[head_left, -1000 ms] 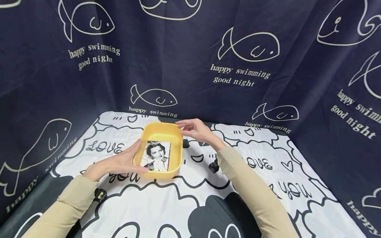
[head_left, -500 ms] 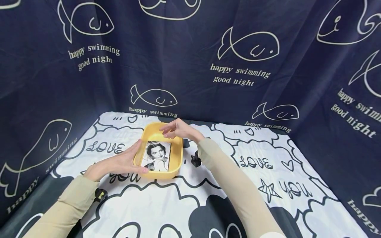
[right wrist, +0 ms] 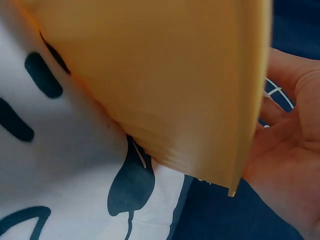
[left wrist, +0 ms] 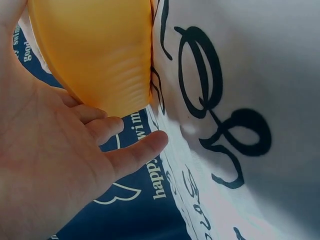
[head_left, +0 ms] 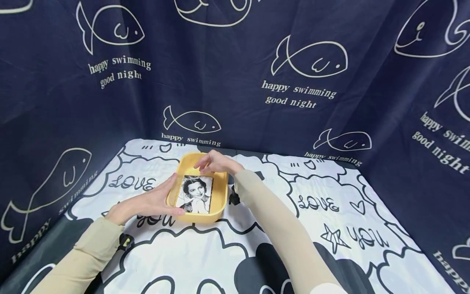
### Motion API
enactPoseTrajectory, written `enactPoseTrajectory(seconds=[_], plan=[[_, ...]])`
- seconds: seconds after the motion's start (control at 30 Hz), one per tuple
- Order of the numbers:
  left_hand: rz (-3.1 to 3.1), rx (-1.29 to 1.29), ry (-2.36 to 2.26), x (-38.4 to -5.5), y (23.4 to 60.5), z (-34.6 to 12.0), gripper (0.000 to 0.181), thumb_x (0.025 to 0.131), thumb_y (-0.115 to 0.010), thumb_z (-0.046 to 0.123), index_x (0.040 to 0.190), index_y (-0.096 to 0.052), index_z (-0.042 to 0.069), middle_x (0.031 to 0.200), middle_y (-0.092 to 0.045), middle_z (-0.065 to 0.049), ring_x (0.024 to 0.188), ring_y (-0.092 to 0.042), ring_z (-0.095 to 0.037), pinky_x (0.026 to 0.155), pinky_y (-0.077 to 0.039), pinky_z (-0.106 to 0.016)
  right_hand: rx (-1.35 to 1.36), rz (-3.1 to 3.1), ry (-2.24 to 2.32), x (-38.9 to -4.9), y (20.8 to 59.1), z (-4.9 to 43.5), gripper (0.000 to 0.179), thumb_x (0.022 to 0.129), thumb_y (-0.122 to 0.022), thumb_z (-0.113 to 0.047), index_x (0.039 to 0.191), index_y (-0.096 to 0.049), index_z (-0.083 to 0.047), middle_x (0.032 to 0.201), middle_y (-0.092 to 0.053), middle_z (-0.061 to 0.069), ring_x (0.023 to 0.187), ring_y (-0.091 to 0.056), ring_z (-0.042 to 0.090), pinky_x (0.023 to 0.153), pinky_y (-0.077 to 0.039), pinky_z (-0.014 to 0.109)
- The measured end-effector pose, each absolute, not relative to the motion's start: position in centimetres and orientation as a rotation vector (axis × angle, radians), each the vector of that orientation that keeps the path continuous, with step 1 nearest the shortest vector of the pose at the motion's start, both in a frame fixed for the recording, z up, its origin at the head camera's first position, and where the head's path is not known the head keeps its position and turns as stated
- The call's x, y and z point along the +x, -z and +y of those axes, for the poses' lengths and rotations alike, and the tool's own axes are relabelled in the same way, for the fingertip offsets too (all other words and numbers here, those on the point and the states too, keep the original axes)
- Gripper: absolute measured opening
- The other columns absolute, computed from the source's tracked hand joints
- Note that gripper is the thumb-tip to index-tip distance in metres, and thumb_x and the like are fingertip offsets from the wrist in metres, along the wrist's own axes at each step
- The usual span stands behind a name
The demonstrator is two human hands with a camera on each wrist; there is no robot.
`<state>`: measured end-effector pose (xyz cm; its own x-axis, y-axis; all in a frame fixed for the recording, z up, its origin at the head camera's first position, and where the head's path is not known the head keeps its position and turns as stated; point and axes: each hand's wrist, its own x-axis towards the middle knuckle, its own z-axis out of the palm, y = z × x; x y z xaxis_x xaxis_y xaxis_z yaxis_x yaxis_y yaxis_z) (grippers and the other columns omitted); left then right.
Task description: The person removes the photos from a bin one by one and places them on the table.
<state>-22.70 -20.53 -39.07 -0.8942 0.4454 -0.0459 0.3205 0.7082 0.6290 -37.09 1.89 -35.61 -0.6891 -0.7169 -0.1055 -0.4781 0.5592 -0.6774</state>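
A yellow plastic box (head_left: pixel 219 192), open at the top and round-cornered, stands on the table. A black-and-white photo (head_left: pixel 196 195) of a person lies inside, at the near end. My left hand (head_left: pixel 156 200) holds the box at its left side, with the thumb at the near left corner; in the left wrist view its fingertips touch the rim. Over the far right rim reaches my right hand (head_left: pixel 216 162), its bent fingers pointing down into the box just beyond the photo's far edge. Behind the wall in the right wrist view, its fingertips are hidden.
A white and black cartoon-print cloth (head_left: pixel 176 253) covers the table. Dark blue curtains (head_left: pixel 235 90) with fish drawings and lettering hang behind it and at both sides. Small black devices are worn at both wrists.
My right hand has moved left from the box's right rim to over its inside, and its fingers now point further down. The left hand, box and photo have stayed in place.
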Motion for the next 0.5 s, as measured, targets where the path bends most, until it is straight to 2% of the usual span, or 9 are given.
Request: enactPoseTrajectory(seconds=[0.2,0.4,0.5], plan=[[2.722,0.609,-0.943,-22.58,39.03,-20.48,0.122,0.078,-0.075,0.050,0.153,0.006,-0.001,0.160,0.002,-0.026,0.148,-0.007,-0.043,0.117,-0.014,-0.061,-0.887,2.434,0.870,-37.42,35.88,1.74,0.030,0.083,-0.072,-0.002,0.112,-0.072,-0.005,0.094,-0.072,0.010,0.070,-0.056,0.012,0.060,-0.047,0.021],[2.720,0.598,-0.943,-22.43,38.92,-20.44,0.124,0.077,-0.075,0.052,0.153,0.006,-0.002,0.160,0.002,-0.026,0.148,-0.007,-0.043,0.117,-0.014,-0.061,-0.870,2.465,0.790,-37.61,36.19,1.56,0.029,0.082,-0.073,-0.001,0.110,-0.074,-0.008,0.086,-0.068,0.006,0.068,-0.054,0.011,0.063,-0.051,0.025],[2.726,0.606,-0.950,-22.45,38.93,-20.41,0.125,0.075,-0.075,0.055,0.154,0.006,0.000,0.161,0.002,-0.025,0.148,-0.008,-0.042,0.117,-0.015,-0.061,-0.868,2.481,0.768,-37.74,36.26,1.39,0.030,0.081,-0.074,0.000,0.109,-0.074,-0.007,0.082,-0.066,0.002,0.067,-0.053,0.009,0.061,-0.049,0.022]])
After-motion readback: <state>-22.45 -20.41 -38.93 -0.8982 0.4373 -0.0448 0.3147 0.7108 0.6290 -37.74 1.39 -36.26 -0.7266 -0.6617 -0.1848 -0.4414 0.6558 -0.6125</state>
